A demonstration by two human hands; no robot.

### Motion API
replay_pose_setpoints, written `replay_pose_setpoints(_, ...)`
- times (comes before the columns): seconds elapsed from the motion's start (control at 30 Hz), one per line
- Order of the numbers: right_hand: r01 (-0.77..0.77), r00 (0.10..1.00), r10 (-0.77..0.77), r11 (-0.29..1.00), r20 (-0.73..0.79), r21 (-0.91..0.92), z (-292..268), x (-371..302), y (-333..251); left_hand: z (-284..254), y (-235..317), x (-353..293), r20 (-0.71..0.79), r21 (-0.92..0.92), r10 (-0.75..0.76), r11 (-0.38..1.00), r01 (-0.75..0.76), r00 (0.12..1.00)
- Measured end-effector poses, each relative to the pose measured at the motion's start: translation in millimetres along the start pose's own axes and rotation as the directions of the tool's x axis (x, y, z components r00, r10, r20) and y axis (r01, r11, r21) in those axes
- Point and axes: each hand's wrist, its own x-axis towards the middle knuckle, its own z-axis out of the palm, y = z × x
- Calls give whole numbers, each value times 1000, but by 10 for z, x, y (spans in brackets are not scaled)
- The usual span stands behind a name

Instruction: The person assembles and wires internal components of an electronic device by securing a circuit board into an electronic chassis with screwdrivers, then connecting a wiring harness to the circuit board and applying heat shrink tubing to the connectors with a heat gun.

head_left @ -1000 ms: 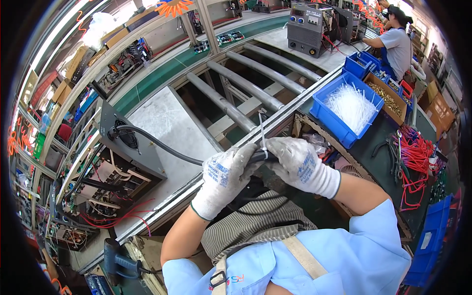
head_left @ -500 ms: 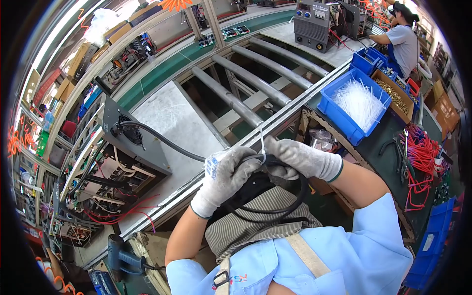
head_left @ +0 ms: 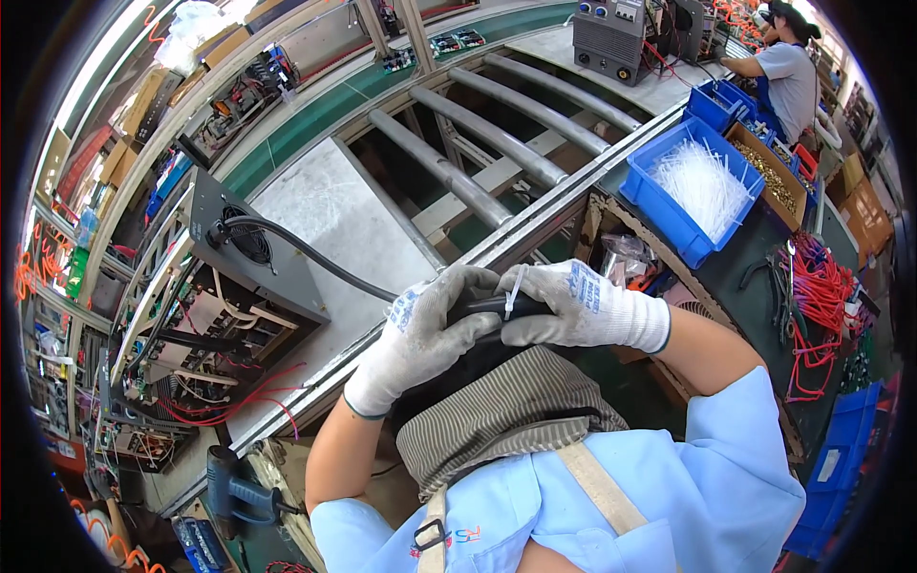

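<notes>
A thick black cable (head_left: pixel 330 265) runs from the back of an opened machine (head_left: pixel 244 258) on the left to my gloved hands. It is bundled there, with a white cable tie (head_left: pixel 513 294) around it. My left hand (head_left: pixel 430 325) is closed round the bundle just left of the tie. On the other side, my right hand (head_left: pixel 573 310) grips the bundle, its thumb and fingers close to the tie. The tie's end sticks up between both hands. Most of the coil's lower part is hidden behind my gloves and dark clothing.
Metal rollers (head_left: pixel 497 124) span a frame ahead. At right, a blue bin (head_left: pixel 635 181) holds white cable ties, beside a box of brass parts (head_left: pixel 764 181), pliers (head_left: pixel 778 296) and red wires (head_left: pixel 821 296). A heat gun (head_left: pixel 239 492) lies lower left. A person (head_left: pixel 788 72) works far right.
My right hand has turned and shifted from the tie's upright tail onto the bundle. The cable loop that hung over my apron no longer shows. The tie now leans, with less tail showing.
</notes>
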Motion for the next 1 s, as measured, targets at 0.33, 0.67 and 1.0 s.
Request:
replay_pose_setpoints(0.33, 30, 970, -66, 987, -236, -156, 34, -91, 209, 260, 24, 286, -247, 591, 511, 753, -290, 823)
replay_pose_setpoints(0.67, -149, 938, 76, 969, -337, -195, -289, -185, 455, 923, 122, 610, -561, 178, 490, 858, -481, 667)
replay_pose_setpoints(1.0, -322, 920, 243, 915, -306, -243, -1474, -7, 1204, -193, -295, -404, -528, 793, 625, 605, 70, 575)
